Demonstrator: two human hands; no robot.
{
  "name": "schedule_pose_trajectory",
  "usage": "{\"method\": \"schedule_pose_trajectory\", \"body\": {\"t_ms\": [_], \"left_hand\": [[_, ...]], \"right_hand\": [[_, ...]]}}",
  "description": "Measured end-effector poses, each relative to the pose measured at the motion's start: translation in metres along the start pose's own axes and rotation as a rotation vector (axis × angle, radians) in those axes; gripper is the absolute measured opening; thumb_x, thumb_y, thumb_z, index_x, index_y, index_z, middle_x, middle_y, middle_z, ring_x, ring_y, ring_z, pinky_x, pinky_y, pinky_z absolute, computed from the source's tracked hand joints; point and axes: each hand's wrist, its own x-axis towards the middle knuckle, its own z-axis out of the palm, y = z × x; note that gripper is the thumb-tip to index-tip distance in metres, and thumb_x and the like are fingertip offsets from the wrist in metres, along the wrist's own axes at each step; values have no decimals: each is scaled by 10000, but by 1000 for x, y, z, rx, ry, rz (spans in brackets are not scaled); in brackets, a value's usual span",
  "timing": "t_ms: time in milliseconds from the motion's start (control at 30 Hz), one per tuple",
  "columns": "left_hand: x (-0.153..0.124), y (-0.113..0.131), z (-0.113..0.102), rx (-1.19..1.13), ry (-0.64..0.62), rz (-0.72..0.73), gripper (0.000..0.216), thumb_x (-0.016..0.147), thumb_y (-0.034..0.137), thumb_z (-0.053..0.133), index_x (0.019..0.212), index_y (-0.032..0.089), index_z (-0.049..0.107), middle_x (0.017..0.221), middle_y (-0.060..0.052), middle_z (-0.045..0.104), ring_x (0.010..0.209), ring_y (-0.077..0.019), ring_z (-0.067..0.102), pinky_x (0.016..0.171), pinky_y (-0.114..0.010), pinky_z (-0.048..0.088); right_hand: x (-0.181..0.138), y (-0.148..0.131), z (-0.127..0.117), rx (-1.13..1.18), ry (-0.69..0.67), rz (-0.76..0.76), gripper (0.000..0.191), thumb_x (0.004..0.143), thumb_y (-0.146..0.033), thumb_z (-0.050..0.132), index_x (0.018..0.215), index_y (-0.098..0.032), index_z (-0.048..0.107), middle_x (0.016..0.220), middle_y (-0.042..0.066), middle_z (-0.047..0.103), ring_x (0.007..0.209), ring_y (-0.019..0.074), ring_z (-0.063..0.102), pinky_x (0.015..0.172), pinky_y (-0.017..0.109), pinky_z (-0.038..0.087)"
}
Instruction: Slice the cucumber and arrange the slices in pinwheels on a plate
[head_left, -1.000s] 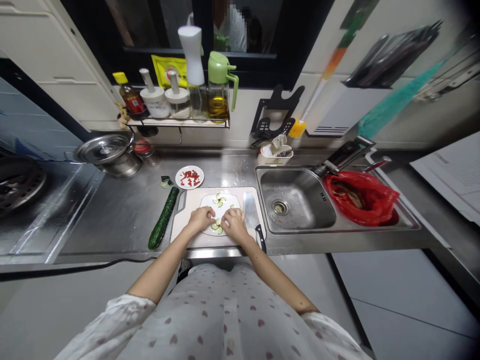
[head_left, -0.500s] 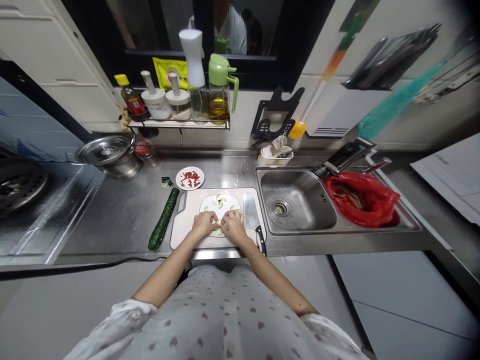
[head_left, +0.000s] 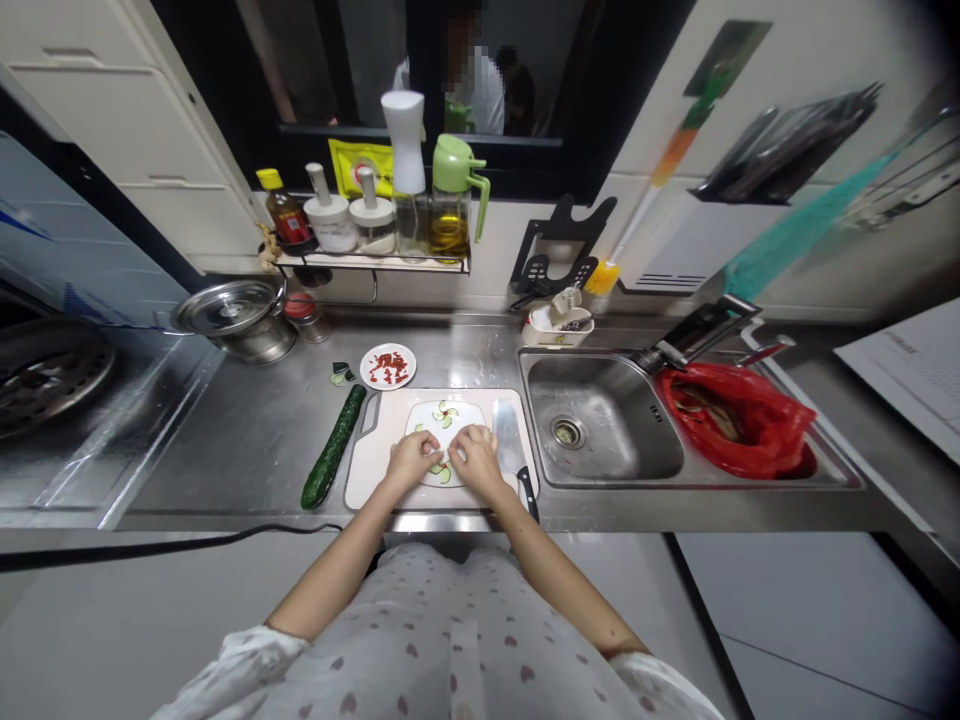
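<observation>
A white plate rests on the cutting board, bearing curved cucumber slices laid in pinwheels with red bits at the centre. One pinwheel lies at the plate's far side, another near its front edge. My left hand hovers over the plate's left side, thumb and fingers pinched; anything between them is too small to make out. Over the right side is my right hand, its fingers likewise curled together around something I cannot make out. A knife lies on the board's right, partly hidden by that hand.
Left of the board lies a whole cucumber. Behind stands a small plate of chopped red pieces, beside cucumber scraps. The sink and a red bag are on the right. A condiment shelf overhangs the back.
My fingertips have moved apart above the front pinwheel, which now shows more fully. The whole view has shifted slightly as my head moved.
</observation>
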Motion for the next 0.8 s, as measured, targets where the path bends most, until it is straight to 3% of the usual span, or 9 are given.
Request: {"method": "schedule_pose_trajectory", "body": {"t_ms": [300,800], "left_hand": [[7,-4,1,-264,290,-73,172,776,343,614,859,199,658,702,27,603,647,-120,559,650,-228,388],[-14,-11,15,-438,311,-88,266,772,410,573,897,186,645,639,47,521,515,-92,416,562,-212,352]], "right_hand": [[52,-9,-14,18,35,1,153,894,-273,518,868,-216,657,1046,64,591,1070,236,414,936,361,300],[188,-42,16,-159,-199,-4,252,932,-273,473,1002,-232,711,1103,98,601,1064,246,429,875,336,333]]}}
